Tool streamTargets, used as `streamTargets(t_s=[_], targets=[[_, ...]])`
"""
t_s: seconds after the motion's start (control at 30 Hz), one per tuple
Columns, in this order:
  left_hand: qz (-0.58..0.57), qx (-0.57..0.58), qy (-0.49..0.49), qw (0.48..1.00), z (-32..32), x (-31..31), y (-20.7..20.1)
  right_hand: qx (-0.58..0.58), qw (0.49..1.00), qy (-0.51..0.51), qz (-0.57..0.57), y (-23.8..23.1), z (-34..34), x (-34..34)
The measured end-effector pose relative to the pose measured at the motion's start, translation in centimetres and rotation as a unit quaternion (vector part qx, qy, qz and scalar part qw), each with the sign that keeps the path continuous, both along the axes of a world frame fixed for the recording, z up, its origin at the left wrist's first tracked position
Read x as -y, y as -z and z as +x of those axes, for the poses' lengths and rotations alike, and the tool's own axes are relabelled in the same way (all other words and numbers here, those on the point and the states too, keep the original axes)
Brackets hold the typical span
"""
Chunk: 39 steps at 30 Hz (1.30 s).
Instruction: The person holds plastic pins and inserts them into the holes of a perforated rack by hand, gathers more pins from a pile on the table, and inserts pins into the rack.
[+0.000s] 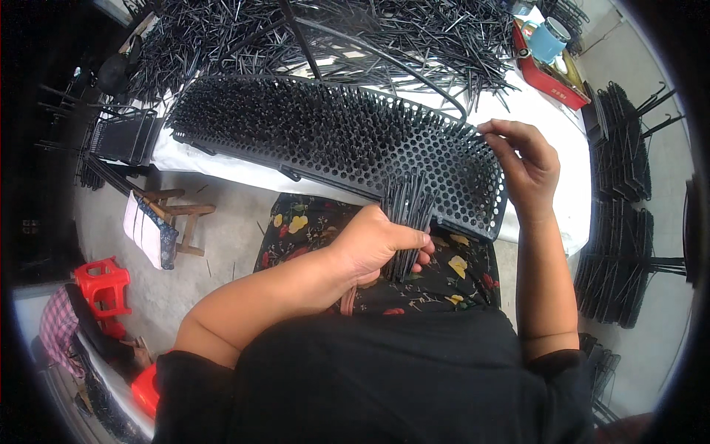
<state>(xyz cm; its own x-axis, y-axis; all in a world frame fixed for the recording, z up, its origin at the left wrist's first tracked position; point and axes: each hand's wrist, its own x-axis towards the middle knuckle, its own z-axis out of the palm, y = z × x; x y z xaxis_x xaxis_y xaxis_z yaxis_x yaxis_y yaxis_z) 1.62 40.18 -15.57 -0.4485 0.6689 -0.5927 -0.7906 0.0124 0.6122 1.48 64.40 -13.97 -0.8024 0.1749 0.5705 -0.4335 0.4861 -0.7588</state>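
Note:
A long black tray (473, 194) with rows of round holes lies at a slant before me, its near edge over my lap. Many thin black sticks (288, 111) stand upright in its holes, dense on the left and middle; more bare holes show toward the right. My left hand (379, 240) is closed round a bundle of thin black sticks (408, 203), held upright against the tray's near edge. At the tray's far right corner, my right hand (529, 163) is closed in a pinch, fingertips at the rim. Whatever it pinches is too small to make out.
Loose black sticks (414, 52) are heaped on the white-covered table (558, 166) beyond the tray. A bent black metal bar (384, 55) rises behind it. A red box (547, 80) and blue mug (549, 43) sit far right. Black racks (620, 152) line the right wall; a wooden stool (188, 214) stands left.

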Motion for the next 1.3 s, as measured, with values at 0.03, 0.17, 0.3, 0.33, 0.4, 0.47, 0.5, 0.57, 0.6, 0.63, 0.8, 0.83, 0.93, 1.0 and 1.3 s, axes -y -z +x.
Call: streamTargets(t_s=[0.03, 0.17, 0.3, 0.33, 0.4, 0.47, 0.5, 0.57, 0.6, 0.63, 0.8, 0.83, 0.93, 1.0, 1.3], targets=[[0.001, -0.002, 0.002, 1.0, 0.1, 0.0, 0.0, 0.005, 0.999, -0.025, 0.02, -0.1, 0.0, 0.1], [0.001, 0.003, 0.004, 1.0, -0.1, -0.1, 0.1, 0.013, 0.999, -0.011, 0.043, 0.4, -0.6, -0.1], [-0.001, -0.005, 0.007, 1.0, 0.2, 0.0, 0.1, 0.005, 0.985, 0.072, 0.156, 0.3, -1.3, -0.4], [-0.003, -0.008, 0.011, 1.0, 0.2, -0.1, 0.1, -0.017, 0.967, 0.082, 0.239, 0.5, -1.4, -0.6], [-0.006, -0.009, 0.009, 1.0, 0.2, -0.1, 0.1, 0.006, 0.973, 0.088, 0.215, 0.5, -1.2, -0.4], [-0.01, -0.01, 0.006, 1.0, 0.2, 0.0, 0.2, -0.033, 0.958, 0.108, 0.266, 0.0, -1.1, -0.1], [-0.008, -0.006, 0.007, 1.0, 0.1, -0.1, 0.2, -0.033, 0.957, 0.108, 0.266, -0.1, -0.9, -0.2], [-0.006, -0.001, 0.008, 1.0, 0.0, -0.1, 0.1, -0.018, 0.96, 0.12, 0.25, -0.2, -0.3, -0.5], [-0.007, 0.003, 0.009, 1.0, 0.0, -0.2, 0.0, -0.018, 0.96, 0.121, 0.25, -0.3, -0.1, -0.6], [-0.008, 0.007, 0.01, 1.0, 0.0, -0.3, -0.2, -0.021, 0.955, 0.127, 0.267, -0.4, 0.2, -0.7], [-0.004, -0.062, 0.015, 0.998, 0.7, 0.2, -0.8, 0.162, 0.986, 0.047, 0.001, -2.3, 4.6, 3.5], [0.0, -0.091, 0.018, 0.996, 0.8, 0.2, -1.1, 0.252, 0.965, -0.028, -0.068, -3.0, 5.4, 4.5], [0.044, -0.116, 0.008, 0.992, 0.9, 0.3, -1.2, 0.33, 0.936, -0.119, -0.024, -1.9, 6.6, 5.6], [0.039, -0.122, 0.015, 0.992, 0.9, 0.3, -1.3, 0.291, 0.948, -0.119, 0.052, -2.1, 6.7, 5.8], [0.013, -0.081, 0.021, 0.996, 0.9, 0.4, -2.2, 0.337, 0.901, -0.061, -0.266, -2.1, 6.7, 6.2]])
